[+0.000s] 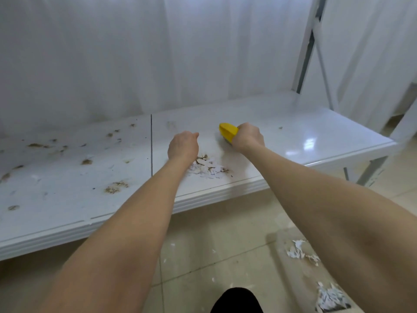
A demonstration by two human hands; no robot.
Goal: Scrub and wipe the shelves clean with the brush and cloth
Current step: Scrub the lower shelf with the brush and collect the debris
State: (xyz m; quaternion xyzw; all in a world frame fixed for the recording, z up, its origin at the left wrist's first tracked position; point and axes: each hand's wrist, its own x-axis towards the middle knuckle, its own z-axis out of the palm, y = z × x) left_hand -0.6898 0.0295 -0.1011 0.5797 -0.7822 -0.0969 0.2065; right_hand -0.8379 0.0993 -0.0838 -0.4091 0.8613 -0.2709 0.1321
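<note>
Two bare forearms reach out over a low white shelf [316,136], with 12 o'clock taken as straight away from the person. The right hand [249,137] is clenched round the near end of a yellow brush [228,132], which sits on the right-hand panel of the shelf, just past the middle of the view. The brush's long axis runs from about 4 o'clock to 10 o'clock. Its free yellow end points toward 10 o'clock, at the white curtain [112,53] behind, and its dark bristles face down onto the surface.

The left hand [184,145] lies at 9 o'clock of the brush, near it but apart. Its knuckles are up and its fingers are curled under. Whether it holds anything cannot be told.

A pile of white and brownish scraps [209,168] lies at 6 o'clock of the two hands, touching the left wrist and close to the shelf's front edge. A dark seam [151,143] splits the shelf into two panels. The left panel carries scattered brown stains [116,187].

A white metal upright [309,41] rises at the shelf's far right corner. On the tiled floor [203,245] at 5 o'clock lie torn white shreds [300,249].
</note>
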